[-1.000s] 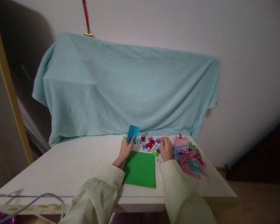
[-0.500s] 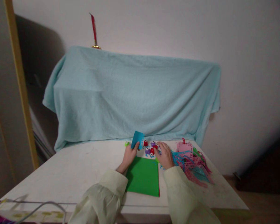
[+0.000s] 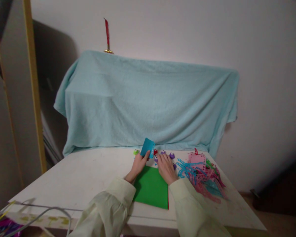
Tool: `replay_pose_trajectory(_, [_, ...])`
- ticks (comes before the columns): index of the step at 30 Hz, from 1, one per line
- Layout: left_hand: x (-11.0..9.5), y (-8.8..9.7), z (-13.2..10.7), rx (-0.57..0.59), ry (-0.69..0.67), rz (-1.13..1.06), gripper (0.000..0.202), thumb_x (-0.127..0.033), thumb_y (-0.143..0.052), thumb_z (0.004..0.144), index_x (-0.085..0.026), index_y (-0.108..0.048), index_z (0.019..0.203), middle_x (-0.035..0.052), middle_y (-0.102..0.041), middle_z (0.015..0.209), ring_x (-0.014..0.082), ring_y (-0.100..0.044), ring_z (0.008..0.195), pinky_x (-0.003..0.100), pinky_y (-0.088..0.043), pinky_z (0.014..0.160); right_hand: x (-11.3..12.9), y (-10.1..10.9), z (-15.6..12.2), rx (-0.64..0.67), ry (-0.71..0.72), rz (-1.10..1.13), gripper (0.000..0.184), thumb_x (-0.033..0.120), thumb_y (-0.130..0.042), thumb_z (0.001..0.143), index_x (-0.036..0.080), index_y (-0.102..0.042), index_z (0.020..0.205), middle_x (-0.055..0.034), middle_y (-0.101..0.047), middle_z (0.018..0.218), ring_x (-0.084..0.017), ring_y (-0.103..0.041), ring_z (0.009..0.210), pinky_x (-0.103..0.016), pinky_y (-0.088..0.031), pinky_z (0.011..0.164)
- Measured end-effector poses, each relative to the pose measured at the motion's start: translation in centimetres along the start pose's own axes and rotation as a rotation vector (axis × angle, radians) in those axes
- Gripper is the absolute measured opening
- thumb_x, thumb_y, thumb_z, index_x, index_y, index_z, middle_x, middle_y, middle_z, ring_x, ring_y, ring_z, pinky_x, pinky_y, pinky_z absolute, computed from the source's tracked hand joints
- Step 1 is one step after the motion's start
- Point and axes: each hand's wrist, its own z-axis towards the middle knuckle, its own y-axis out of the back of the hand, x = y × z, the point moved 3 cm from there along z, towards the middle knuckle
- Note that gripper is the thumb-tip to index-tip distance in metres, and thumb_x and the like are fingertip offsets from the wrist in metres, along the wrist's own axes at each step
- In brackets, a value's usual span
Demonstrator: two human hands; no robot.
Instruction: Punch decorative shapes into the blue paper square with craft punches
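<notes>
My left hand (image 3: 138, 164) pinches a small blue card (image 3: 147, 147) with a punched edge and holds it upright above the white table (image 3: 84, 174). My right hand (image 3: 165, 166) lies over a cluster of small purple and red craft punches (image 3: 171, 155), fingers curled on them; what it grips is hidden. A green paper sheet (image 3: 151, 187) lies flat between my wrists, with a red sheet edge showing under it. A small green punch (image 3: 136, 152) sits left of the blue card.
A heap of pink, blue and green punched paper strips (image 3: 202, 172) lies at the table's right. A light blue cloth (image 3: 148, 102) covers something bulky behind the table. A grey cable (image 3: 39, 214) loops at the near left corner.
My right hand has slid left from near the pink strips onto the punches beside the blue card. My left hand keeps the blue card up. The view has shifted slightly.
</notes>
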Motion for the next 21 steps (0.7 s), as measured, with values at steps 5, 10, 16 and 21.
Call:
replay_pose_trajectory(5, [0.0,-0.1,-0.1,-0.011,-0.006,-0.002,0.050,-0.055,-0.039,0.082,-0.015,-0.054,0.058,0.0011,-0.054,0.049,0.0121,-0.049,0.047,0.021,-0.034,0.049,-1.0,0.4,0.3,-0.222,-0.190,0.406,0.030,0.022,-0.039,0.089,0.021,-0.045,0.119,-0.0110,-0.054,0.111,-0.022,-0.051,0.103,-0.037,-0.044,0.087])
replay_pose_trajectory(10, [-0.2,-0.3,-0.2,0.011,-0.028,0.009,0.050,-0.056,-0.039,0.082,-0.015,-0.053,0.057,0.0000,-0.052,0.049,0.0110,-0.048,0.046,0.020,-0.031,0.047,-2.0,-0.7,0.1,-0.209,-0.308,0.739,0.029,0.032,-0.049,0.085,0.021,-0.047,0.112,-0.0090,-0.060,0.101,-0.019,-0.060,0.085,-0.032,-0.050,0.072])
replay_pose_trajectory(16, [-0.6,-0.4,-0.3,0.018,-0.070,0.016,0.050,-0.056,-0.039,0.082,-0.014,-0.053,0.057,-0.0007,-0.052,0.048,0.0103,-0.047,0.046,0.021,-0.031,0.047,-1.7,-1.5,0.1,-0.151,-0.286,0.836,0.029,0.035,-0.055,0.081,0.022,-0.050,0.107,-0.0073,-0.062,0.095,-0.017,-0.062,0.077,-0.030,-0.051,0.067])
replay_pose_trajectory(21, [-0.6,-0.3,-0.4,0.021,-0.062,0.025,0.053,-0.057,-0.038,0.082,-0.014,-0.054,0.057,0.0001,-0.054,0.049,0.0101,-0.047,0.045,0.021,-0.029,0.045,-1.8,-1.7,0.0,-0.154,-0.298,0.830,0.029,0.034,-0.057,0.079,0.021,-0.051,0.104,-0.0069,-0.062,0.092,-0.016,-0.061,0.072,-0.029,-0.051,0.065])
